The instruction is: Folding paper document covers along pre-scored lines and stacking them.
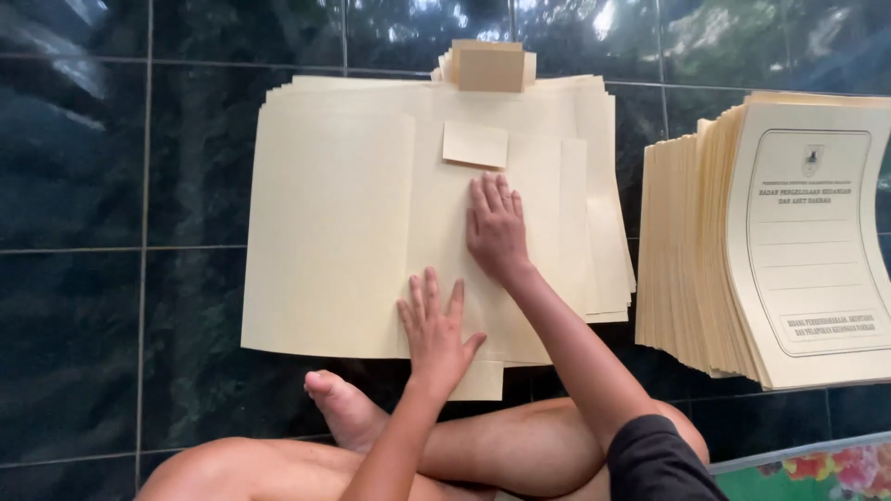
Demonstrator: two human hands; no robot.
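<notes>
Pressing both hands flat, we had left hand and right hand fingers spread on the cream folder sheet.

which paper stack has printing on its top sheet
The fanned stack at the right edge; the stack under both hands is plain cream.

Seated cross-legged on a dark tiled floor, a person presses the left hand and right hand flat on a cream folder sheet. A stack of printed folders lies just right.
</notes>
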